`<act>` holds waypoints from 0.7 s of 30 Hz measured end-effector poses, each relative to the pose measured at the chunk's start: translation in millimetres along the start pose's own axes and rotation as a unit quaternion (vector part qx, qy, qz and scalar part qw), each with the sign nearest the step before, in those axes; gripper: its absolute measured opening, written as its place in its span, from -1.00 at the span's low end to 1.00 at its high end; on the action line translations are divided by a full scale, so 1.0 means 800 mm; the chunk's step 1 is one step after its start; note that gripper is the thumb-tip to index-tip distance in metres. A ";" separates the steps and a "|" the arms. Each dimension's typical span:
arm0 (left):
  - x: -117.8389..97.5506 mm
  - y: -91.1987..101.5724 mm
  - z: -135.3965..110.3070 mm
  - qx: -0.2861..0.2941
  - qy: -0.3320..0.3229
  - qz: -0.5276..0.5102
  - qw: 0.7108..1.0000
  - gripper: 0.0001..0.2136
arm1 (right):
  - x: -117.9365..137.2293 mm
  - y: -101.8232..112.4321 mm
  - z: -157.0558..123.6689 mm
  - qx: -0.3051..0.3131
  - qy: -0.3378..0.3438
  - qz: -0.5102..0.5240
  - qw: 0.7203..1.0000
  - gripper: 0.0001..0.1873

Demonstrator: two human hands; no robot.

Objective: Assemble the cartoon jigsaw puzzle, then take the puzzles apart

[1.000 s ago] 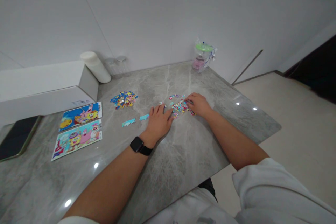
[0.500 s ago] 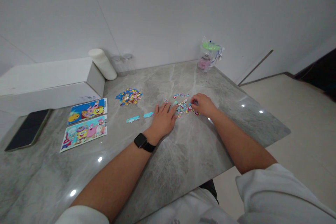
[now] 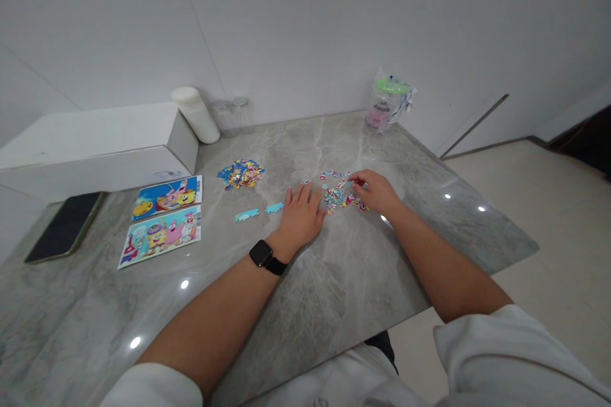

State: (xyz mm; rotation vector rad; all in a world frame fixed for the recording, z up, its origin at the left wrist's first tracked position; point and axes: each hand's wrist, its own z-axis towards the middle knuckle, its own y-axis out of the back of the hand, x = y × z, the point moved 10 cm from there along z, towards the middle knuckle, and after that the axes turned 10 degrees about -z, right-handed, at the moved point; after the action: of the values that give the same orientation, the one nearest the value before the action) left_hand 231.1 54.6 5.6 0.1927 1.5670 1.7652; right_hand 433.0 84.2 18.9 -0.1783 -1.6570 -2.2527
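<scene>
My left hand (image 3: 301, 215) lies flat on the table with its fingers apart, just left of a spread of loose jigsaw pieces (image 3: 338, 196). My right hand (image 3: 375, 191) is at the right side of that spread, thumb and fingertips pinched on a small light-blue jigsaw piece (image 3: 351, 182), mostly covered by the fingers. Two joined light-blue strips, a longer strip (image 3: 247, 215) and a shorter strip (image 3: 273, 208), lie left of my left hand. Behind the spread is a short row of pieces (image 3: 334, 174).
A second heap of jigsaw pieces (image 3: 240, 174) sits farther back. Two cartoon picture cards (image 3: 165, 198), a phone (image 3: 65, 227) and a white box (image 3: 95, 143) are on the left. A white bottle (image 3: 196, 116), two clear glasses (image 3: 231, 117) and a bagged cup (image 3: 387, 103) stand along the wall.
My right hand has lifted slightly from the loose pieces, and a light-blue piece shows at its fingertips. My left hand stays flat. The whole view has shifted a little.
</scene>
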 end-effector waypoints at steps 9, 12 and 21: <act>0.007 -0.004 0.000 -0.005 0.008 -0.004 1.000 -0.49 | 0.000 0.010 -0.002 -0.028 -0.056 0.052 0.997 -0.82; 0.002 -0.003 0.000 0.006 -0.001 -0.009 1.000 -0.51 | 0.002 0.013 -0.003 -0.035 -0.061 0.058 0.996 -0.83; 0.002 -0.002 0.001 0.003 0.006 -0.005 1.000 -0.50 | 0.003 0.005 -0.004 -0.028 -0.063 0.076 0.995 -0.80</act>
State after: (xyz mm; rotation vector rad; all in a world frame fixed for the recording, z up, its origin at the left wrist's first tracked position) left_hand 231.2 56.4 4.2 0.1768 1.5802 1.7566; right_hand 432.2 79.8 22.5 -0.4527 -1.5836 -2.2139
